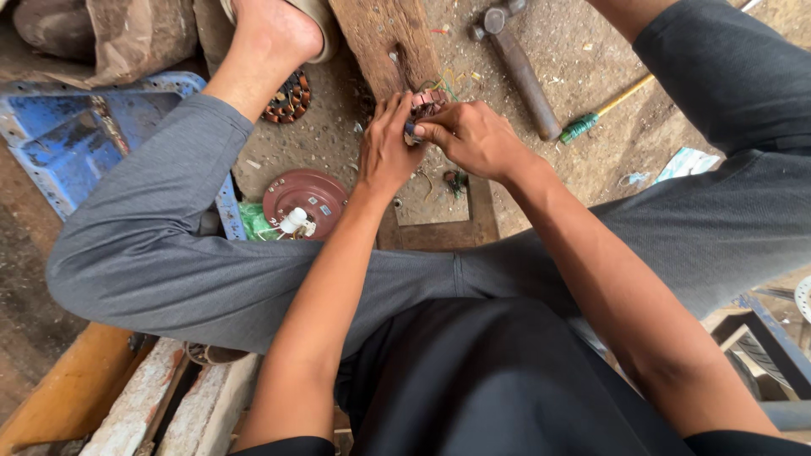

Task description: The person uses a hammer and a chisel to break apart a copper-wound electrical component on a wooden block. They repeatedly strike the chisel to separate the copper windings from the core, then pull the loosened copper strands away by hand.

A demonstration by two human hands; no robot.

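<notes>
In the head view, the person's dark shirt and grey trouser legs [211,245] lay nearest the camera and hid much of the floor [583,67] beneath. Both forearms ran up from the bottom edge to the hands. The left hand [384,152] and the right hand [473,135] met over the near end of a worn wooden plank [380,34], touching each other. Their fingers were closed around a small coil piece [427,102], reddish-brown with copper windings, of which only the top showed; its shape below the fingers could not be made out. A bare foot [270,38] rested at the plank's left edge, partly covering a dark wound coil ring [291,95].

A round red-brown metal cover [306,196] with a white plug lay on the floor left of the left wrist. A hammer [515,63] lay right of the plank, its head cut off by the top edge. A green-handled tool [591,118] lay beyond it. A blue metal frame [59,135] stood at the left edge.
</notes>
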